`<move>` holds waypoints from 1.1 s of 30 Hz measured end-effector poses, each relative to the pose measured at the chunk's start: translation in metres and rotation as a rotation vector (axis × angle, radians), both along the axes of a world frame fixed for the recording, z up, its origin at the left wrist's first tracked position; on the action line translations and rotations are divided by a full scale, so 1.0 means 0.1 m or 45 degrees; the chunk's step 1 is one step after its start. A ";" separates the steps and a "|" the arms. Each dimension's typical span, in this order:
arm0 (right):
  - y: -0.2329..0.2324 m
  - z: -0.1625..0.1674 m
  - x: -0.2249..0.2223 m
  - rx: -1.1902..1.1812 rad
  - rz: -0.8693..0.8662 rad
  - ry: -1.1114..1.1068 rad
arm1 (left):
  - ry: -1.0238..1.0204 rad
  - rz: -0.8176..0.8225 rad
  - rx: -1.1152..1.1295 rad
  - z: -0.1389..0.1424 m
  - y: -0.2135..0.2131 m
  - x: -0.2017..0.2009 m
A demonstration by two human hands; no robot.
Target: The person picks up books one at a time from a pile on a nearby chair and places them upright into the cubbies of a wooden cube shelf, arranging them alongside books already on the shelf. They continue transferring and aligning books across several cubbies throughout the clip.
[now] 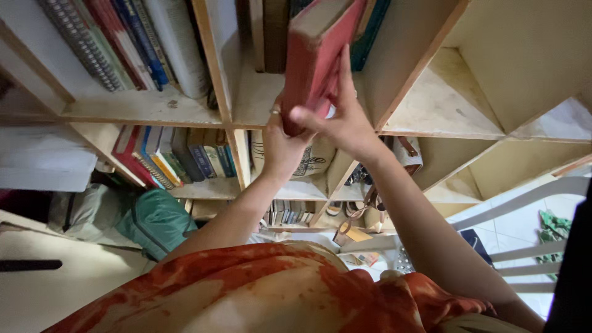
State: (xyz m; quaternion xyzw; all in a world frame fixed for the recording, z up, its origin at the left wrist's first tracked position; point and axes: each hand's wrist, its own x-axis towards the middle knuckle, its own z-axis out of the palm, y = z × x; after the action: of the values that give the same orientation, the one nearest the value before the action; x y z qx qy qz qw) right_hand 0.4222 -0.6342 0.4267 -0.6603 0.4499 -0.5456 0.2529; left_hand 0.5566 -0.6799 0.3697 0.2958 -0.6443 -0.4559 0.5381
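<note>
Gripping red book [317, 46], 2 hands

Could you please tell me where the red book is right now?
In the head view, the red book is top centre, held by the left hand and right hand, tilted at the front of a wooden shelf compartment, beside the upright books.

Wooden bookshelf [222, 117], white chair [524, 203], pale tiled floor [505, 234]
</note>
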 end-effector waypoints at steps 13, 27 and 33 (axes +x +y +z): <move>-0.07 0.12 -0.20 0.095 -0.656 0.014 | -0.510 -0.390 0.024 -0.21 -0.89 -0.19; -0.11 0.21 -0.46 0.285 -0.601 0.021 | -0.458 0.641 -0.551 0.55 -1.97 -1.13; -0.23 0.14 -0.52 0.190 -0.546 0.001 | -0.732 0.652 -0.502 0.57 -2.12 -1.18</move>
State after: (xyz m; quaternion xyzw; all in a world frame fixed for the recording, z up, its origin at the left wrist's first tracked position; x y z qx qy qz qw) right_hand 0.3698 -0.6569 0.4406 -0.5292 0.6191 -0.5519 0.1790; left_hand 0.4389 -0.8916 0.4265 0.4528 -0.7485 -0.0749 0.4786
